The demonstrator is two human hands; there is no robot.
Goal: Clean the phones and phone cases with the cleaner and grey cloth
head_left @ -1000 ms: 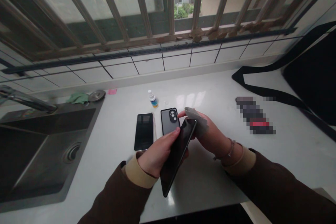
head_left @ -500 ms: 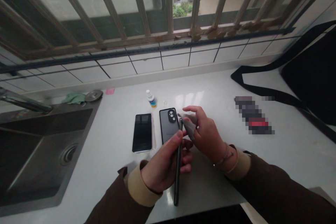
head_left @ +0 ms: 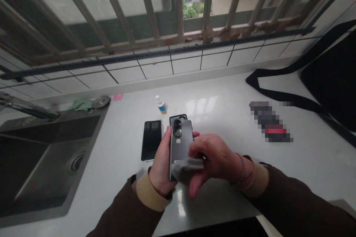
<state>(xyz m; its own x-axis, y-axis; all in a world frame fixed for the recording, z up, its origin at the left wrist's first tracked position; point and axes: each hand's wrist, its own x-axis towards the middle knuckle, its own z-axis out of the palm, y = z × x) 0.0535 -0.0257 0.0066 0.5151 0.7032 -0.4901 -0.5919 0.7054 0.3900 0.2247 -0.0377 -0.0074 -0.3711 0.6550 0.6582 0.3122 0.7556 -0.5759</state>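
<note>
My left hand (head_left: pixel 162 172) is wrapped round a grey smartphone (head_left: pixel 182 148), whose back with its camera block faces up at me. Between the fingers of my right hand (head_left: pixel 213 159) is a grey cloth (head_left: pixel 187 168), lying over the lower part of the phone's back. Behind the held phone, a phone case (head_left: pixel 172 117) rests on the counter, mostly covered from view. Just left of my left hand lies a second phone (head_left: pixel 151 139) with a dark screen, a clear edge showing beside it. Beyond them stands a small white spray bottle (head_left: pixel 161 105) with a blue and yellow label.
A steel sink (head_left: pixel 62 200) with a faucet (head_left: pixel 30 109) is on the left. On its rim are a green cloth (head_left: pixel 80 105) and a metal drain cover (head_left: pixel 101 101). To the right lie a blurred-out dark item (head_left: pixel 269 120) and a black bag (head_left: pixel 333 77) with its strap.
The phone has turned from edge-on to back side up. My right hand has moved down with the cloth from the phone's top edge to its lower back.
</note>
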